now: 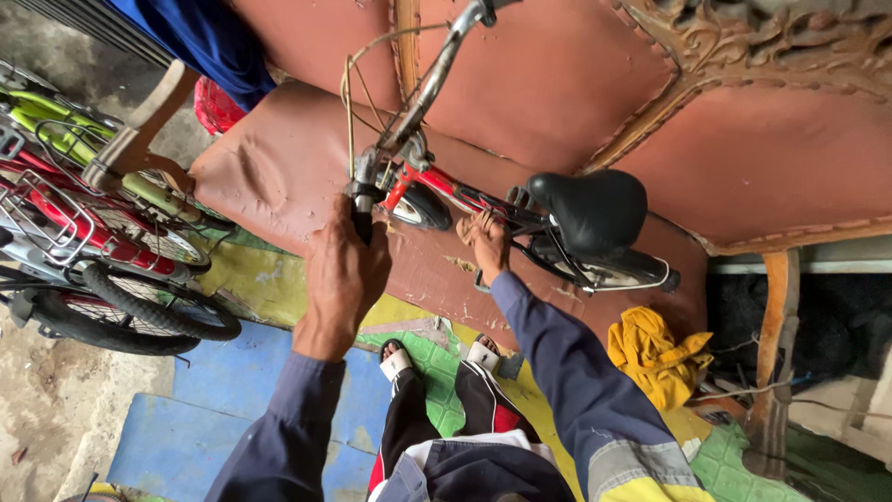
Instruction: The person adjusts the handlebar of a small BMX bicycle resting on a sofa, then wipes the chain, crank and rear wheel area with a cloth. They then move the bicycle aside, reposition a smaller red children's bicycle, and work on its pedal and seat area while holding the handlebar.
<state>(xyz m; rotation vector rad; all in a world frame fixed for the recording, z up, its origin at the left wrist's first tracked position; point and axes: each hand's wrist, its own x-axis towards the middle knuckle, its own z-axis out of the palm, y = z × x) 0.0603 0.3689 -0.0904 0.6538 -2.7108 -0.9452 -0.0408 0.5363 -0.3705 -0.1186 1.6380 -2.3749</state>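
A: Where is the small red bicycle (483, 200) placed relative to each hand?

B: It is stood directly ahead of the person, against the worn brown sofa (297, 158). The black handlebar grip (360, 223) is enclosed by the left hand (342, 270), which is clenched around it from below. The red frame tube, near the middle of the bicycle, is grasped by the right hand (485, 244), with the fingers curled over it.

A: How are the materials and shapes to be described?

B: The frame is seen as glossy red painted metal, the handlebar stem as a long bare grey tube, and thin curved cables are looped beside it. The saddle (595, 209) is rounded, black and smooth, set just to the right of the right hand. A small black tyre with a pale rim is seen between the two hands.

A: And the surroundings?

B: The sofa's leatherette is dented and peeled, and carved wooden trim is shown on its back. A crumpled yellow cloth (655, 353) is laid on the floor below the saddle. Other bicycles (102, 242), red and green with wire baskets, are parked well apart at the left, over blue and green floor mats (223, 381).
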